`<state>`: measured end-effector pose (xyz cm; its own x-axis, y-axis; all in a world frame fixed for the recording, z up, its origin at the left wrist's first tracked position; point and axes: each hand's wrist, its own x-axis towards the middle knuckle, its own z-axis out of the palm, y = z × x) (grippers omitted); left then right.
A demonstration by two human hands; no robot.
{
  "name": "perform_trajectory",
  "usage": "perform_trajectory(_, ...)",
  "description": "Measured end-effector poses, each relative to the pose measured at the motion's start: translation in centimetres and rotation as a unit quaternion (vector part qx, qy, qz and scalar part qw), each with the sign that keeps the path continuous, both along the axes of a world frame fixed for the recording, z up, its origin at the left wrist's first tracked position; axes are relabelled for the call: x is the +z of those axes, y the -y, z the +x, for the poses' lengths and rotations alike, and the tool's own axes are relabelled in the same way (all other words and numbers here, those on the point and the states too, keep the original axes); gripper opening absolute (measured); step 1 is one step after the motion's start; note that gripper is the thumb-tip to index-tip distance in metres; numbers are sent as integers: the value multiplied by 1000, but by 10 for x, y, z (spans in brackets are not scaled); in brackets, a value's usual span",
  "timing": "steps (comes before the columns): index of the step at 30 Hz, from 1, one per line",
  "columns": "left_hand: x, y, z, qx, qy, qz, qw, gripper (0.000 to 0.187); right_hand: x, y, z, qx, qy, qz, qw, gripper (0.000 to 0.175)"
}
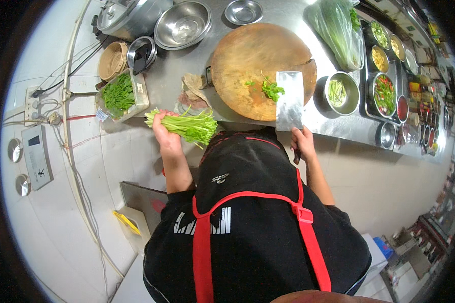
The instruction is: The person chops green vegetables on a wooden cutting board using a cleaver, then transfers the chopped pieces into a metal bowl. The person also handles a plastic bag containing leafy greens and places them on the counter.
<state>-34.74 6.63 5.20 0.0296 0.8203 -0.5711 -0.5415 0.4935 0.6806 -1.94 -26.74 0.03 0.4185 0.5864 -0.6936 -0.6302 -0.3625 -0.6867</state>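
Observation:
My left hand [167, 132] grips a bunch of green leafy stems [187, 124], held in front of the counter's near edge, left of the chopping board. In my right hand [304, 142] is the dark handle of a cleaver [290, 98]. Its broad blade lies over the right front part of a round wooden chopping board [250, 57]; I cannot tell whether it touches the wood. Just left of the blade, a few green leaves [272, 90] with a thin stem rest on the board. A crumpled cloth [193, 91] lies on the counter beside the board's left edge.
Right of the board stands a metal bowl [353, 94] with cut stems, below a plastic bag of greens [337, 38]. Several bowls of chopped ingredients [383, 94] fill a tray farther right. At left are a plastic box of leaves [117, 94], a tan basket [113, 60] and steel basins [184, 26].

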Motion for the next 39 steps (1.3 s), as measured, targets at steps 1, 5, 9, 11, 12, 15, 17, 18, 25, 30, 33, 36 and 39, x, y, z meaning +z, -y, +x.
perform_trajectory(1, 0, -7, -8, -3, -1, 1, 1000, 15, 1, -12, -15, 7, 11, 9, 1000, 12)
perform_trajectory(5, 3, -34, -52, 2, 11, 3, 1000, 16, -7, -66, -81, -13, -40, 37, 998, 11)
perform_trajectory(9, 6, -48, -108, 60, 18, 9, 998, 16, -15, -114, -133, -21, -62, 72, 995, 10)
perform_trajectory(11, 8, -52, -144, 82, 45, 14, 995, 16, -16, -139, -149, 3, -80, 100, 992, 11)
perform_trajectory(12, 9, -51, -162, 88, 36, 15, 995, 16, -14, -153, -157, 20, -79, 100, 992, 11)
perform_trajectory(15, 11, -50, -204, 132, 22, 17, 991, 17, 2, -198, -171, 78, -90, 114, 986, 9)
perform_trajectory(17, 11, -39, -228, 173, 25, 40, 984, 18, 19, -232, -182, 131, -95, 140, 977, 9)
perform_trajectory(18, 9, -34, -238, 198, 41, 48, 978, 19, 27, -252, -189, 164, -97, 146, 971, 9)
perform_trajectory(25, -17, 18, -291, 291, 70, 10, 954, 20, 72, -384, -250, 400, 516, 127, 747, 43)
perform_trajectory(30, -37, 38, -306, 294, 173, 75, 937, 9, 52, -431, -294, 453, 681, 162, 552, 53)
perform_trajectory(33, -42, 36, -302, 303, 163, 61, 937, 11, 19, -433, -299, 492, 699, 139, 500, 54)
perform_trajectory(36, -41, 29, -298, 317, 148, 25, 937, 20, -7, -401, -280, 468, 693, 187, 515, 53)
perform_trajectory(39, -40, 19, -300, 304, 173, 48, 936, 21, -11, -357, -244, 490, 679, 155, 525, 51)
